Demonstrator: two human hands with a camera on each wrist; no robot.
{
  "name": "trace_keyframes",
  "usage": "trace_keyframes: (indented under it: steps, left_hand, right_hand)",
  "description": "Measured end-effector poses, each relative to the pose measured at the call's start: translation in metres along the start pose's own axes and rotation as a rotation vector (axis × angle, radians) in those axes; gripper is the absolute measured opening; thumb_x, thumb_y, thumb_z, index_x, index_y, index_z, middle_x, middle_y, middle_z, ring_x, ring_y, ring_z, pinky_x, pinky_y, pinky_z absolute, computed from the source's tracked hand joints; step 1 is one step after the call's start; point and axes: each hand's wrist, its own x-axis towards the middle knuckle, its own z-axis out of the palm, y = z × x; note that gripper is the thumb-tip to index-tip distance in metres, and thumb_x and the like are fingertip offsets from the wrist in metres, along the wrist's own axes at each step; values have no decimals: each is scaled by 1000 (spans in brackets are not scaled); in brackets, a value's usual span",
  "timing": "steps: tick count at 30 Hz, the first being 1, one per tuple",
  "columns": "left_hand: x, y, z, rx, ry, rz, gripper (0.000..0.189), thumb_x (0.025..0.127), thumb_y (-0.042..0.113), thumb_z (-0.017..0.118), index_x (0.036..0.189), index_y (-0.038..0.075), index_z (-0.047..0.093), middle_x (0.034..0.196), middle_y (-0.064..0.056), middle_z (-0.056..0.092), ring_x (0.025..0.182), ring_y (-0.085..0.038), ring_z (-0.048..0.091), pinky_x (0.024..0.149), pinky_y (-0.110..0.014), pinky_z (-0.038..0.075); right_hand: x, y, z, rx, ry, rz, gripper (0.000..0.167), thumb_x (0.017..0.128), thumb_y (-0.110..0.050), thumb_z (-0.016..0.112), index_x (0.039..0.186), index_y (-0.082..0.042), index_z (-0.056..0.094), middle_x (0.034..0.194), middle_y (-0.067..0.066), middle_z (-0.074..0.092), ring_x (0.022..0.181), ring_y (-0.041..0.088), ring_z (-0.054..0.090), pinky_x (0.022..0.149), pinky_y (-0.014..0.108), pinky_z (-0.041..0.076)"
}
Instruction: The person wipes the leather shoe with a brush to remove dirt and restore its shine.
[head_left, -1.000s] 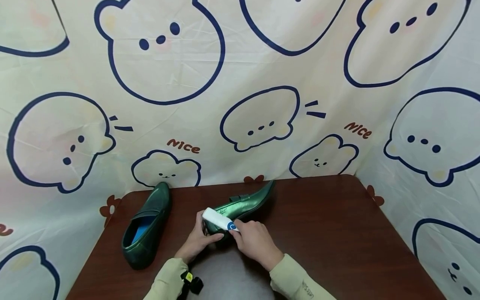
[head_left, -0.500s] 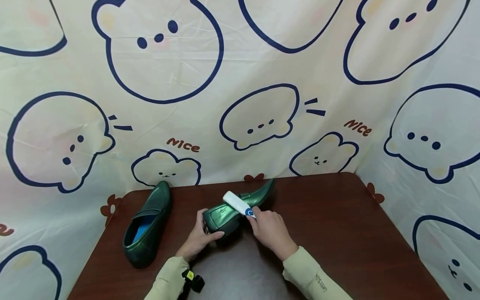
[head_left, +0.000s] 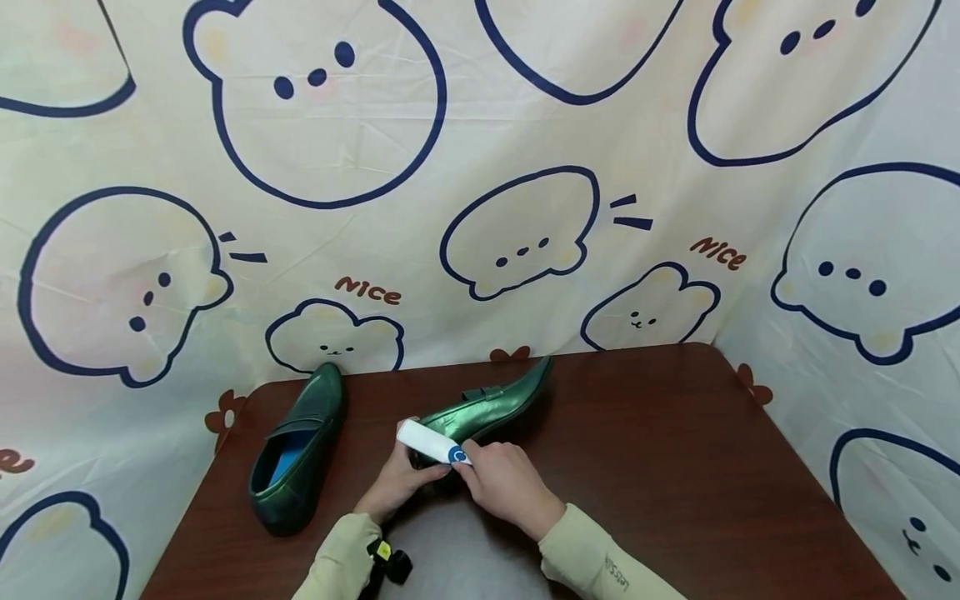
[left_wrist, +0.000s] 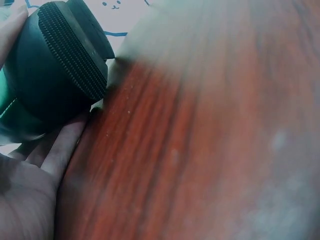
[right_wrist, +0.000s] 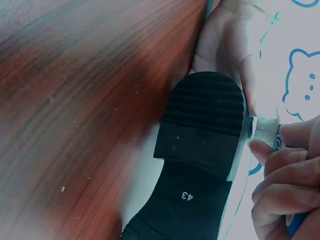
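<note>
In the head view a shiny green loafer [head_left: 498, 410] is tilted on its side, toe pointing to the back right. My left hand [head_left: 399, 482] grips it round the heel, fingers behind and thumb in front. The black sole [right_wrist: 200, 165], marked 43, shows in the right wrist view, and the heel [left_wrist: 70, 55] fills the upper left of the left wrist view. My right hand [head_left: 512, 485] holds a white brush [head_left: 426, 438] with a blue mark; its pale bristles [right_wrist: 266, 129] lie against the loafer's side near the heel. Part of the brush's handle is hidden in the fingers.
A second green loafer [head_left: 296, 471] with a blue insole stands upright on the left of the dark brown wooden table [head_left: 675, 467]. A cream cloth [head_left: 420, 150] with cartoon bears hangs behind the table and at both sides.
The right hand has moved the brush from the heel towards the toe and then back to the heel. The left hand and both loafers stay nearly in place.
</note>
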Motion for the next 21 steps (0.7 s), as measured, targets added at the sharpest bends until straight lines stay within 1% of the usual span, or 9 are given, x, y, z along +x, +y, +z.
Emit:
trace_keyframes:
  steps: [2, 6, 9, 12, 15, 21]
  left_hand:
    - [0, 0, 0, -1, 6, -8, 93, 82, 24, 89, 150, 17, 26, 149, -13, 41, 133, -29, 40, 110, -42, 35]
    - [0, 0, 0, -18, -3, 7, 93, 83, 23, 88, 151, 21, 24, 148, -12, 40, 134, -29, 39, 112, -44, 31]
    - [1, -1, 0, -20, -7, 19, 92, 83, 22, 87, 150, 22, 24, 150, -12, 39, 134, -30, 38, 112, -44, 31]
    - [1, -1, 0, -13, -8, 17, 92, 83, 23, 87, 150, 21, 25, 152, -12, 39, 133, -29, 41, 110, -39, 36]
    - [1, -2, 0, -15, -13, 11, 90, 84, 23, 87, 150, 20, 25, 151, -13, 41, 131, -28, 45, 106, -32, 41]
    - [1, -4, -2, -67, -20, 18, 88, 84, 20, 86, 148, 20, 25, 148, -14, 44, 128, -27, 48, 100, -24, 45]
  right_hand:
    - [0, 0, 0, -1, 1, -2, 20, 101, -30, 67, 90, -14, 63, 63, -7, 52, 53, 5, 43, 48, 24, 35]
    - [-1, 5, 1, 4, 13, 10, 19, 101, -30, 68, 91, -14, 64, 64, -7, 54, 53, 5, 43, 48, 23, 35]
    - [-2, 12, 2, 12, 28, 26, 19, 101, -30, 68, 91, -14, 64, 64, -6, 55, 54, 5, 44, 49, 22, 35]
    - [-4, 19, 1, 20, 50, 52, 18, 101, -30, 68, 91, -15, 65, 65, -6, 55, 54, 5, 45, 49, 23, 36]
    - [-7, 27, -1, 23, 75, 104, 17, 100, -29, 70, 91, -15, 66, 64, -6, 54, 54, 7, 44, 49, 24, 36]
    - [-13, 42, -9, 5, 144, 196, 17, 99, -29, 72, 93, -13, 68, 68, -2, 63, 52, 9, 46, 47, 25, 36]
